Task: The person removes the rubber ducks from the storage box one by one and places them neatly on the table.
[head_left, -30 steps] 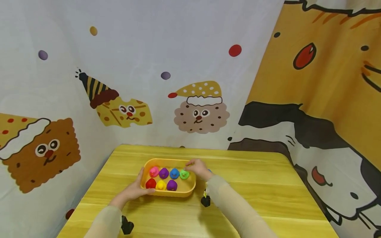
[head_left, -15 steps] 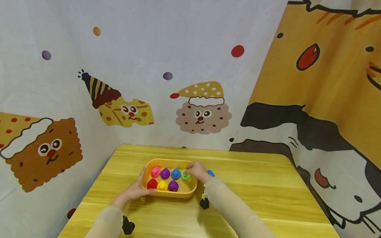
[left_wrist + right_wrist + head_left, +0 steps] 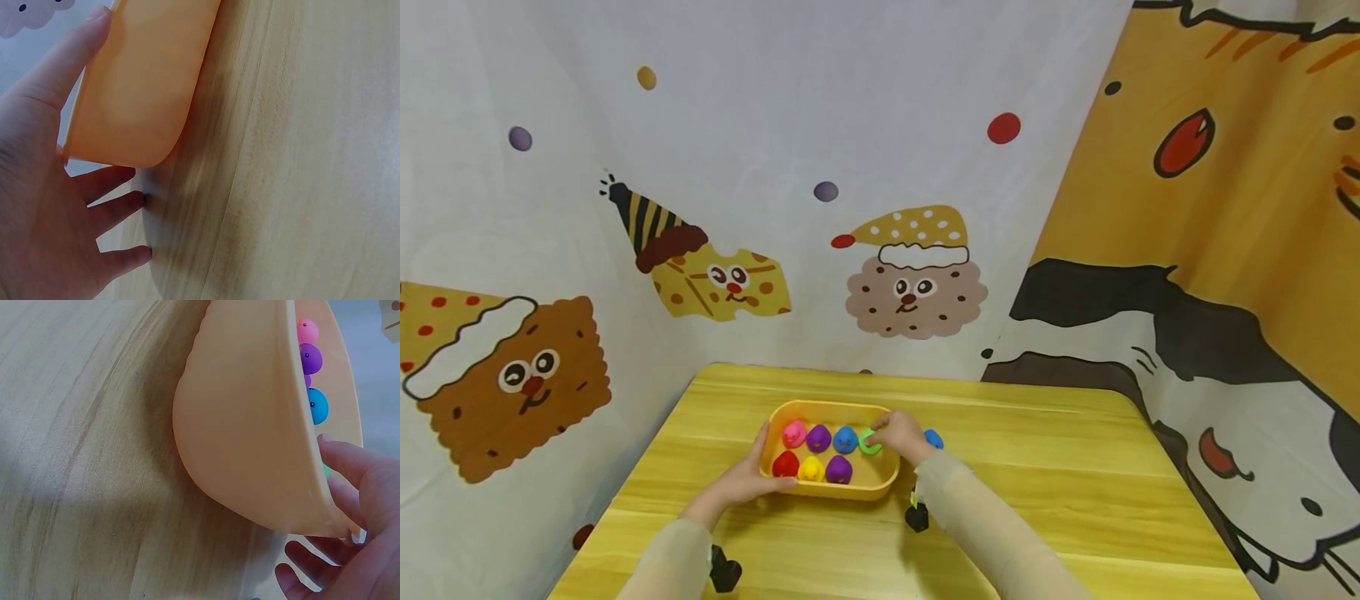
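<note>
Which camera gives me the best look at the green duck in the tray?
The head view: it shows much of the green duck, though the right hand partly covers it. The right wrist view shows only a green sliver past the tray's rim; the left wrist view, none of it.

Head view farther back, facing forward and down, wrist views close — all sharing the tub (image 3: 244,419)

A table in the lower half of the frame bears a tub, centre, with seven toy ducks (image 3: 818,439) in it: four behind, three before. The left hand (image 3: 743,480) is at the tub's left end, the right hand (image 3: 902,436) at the back row's rightmost duck (image 3: 871,444).
</note>
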Demonstrator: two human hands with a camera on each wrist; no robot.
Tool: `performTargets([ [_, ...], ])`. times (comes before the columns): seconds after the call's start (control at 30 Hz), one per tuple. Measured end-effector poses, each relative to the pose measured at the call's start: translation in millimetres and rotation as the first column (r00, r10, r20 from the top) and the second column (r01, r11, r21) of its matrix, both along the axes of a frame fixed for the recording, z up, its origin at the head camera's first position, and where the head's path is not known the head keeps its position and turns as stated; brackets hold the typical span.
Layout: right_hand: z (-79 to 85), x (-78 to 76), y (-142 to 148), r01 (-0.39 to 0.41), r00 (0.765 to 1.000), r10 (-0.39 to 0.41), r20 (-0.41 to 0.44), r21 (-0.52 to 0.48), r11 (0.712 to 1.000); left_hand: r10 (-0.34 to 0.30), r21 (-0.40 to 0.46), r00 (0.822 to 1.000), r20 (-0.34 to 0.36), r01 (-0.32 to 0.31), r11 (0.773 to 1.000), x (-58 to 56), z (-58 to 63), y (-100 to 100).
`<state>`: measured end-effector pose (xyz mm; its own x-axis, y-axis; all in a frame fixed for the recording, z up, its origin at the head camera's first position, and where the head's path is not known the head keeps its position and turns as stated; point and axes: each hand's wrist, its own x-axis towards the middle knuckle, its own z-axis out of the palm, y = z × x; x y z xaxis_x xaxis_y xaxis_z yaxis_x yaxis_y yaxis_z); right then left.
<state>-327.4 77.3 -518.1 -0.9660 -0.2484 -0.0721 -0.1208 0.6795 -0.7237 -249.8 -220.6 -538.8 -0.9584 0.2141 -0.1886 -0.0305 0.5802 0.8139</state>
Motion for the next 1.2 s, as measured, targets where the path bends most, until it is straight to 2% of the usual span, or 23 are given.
performTargets([
  [0.5, -3.4, 1.0, 6.4, 0.014, 1.0, -0.014, -0.015, 0.007, 1.0, 0.003, 0.007, 1.0, -0.009, -0.003, 1.0, -0.9, 0.0, 5.8],
  [0.9, -1.2, -7.0, 10.7, 0.032, 0.999, -0.032, -0.015, -0.004, 0.999, 0.006, -0.009, 1.0, 0.002, -0.006, 1.0, 1.1, 2.5, 3.9],
  [1.2, 10.8, -4.8, 13.6, 0.017, 1.0, -0.016, 0.018, -0.067, 0.998, 0.003, -0.012, 1.0, 0.001, -0.003, 1.0, 2.6, 1.2, 1.2],
])
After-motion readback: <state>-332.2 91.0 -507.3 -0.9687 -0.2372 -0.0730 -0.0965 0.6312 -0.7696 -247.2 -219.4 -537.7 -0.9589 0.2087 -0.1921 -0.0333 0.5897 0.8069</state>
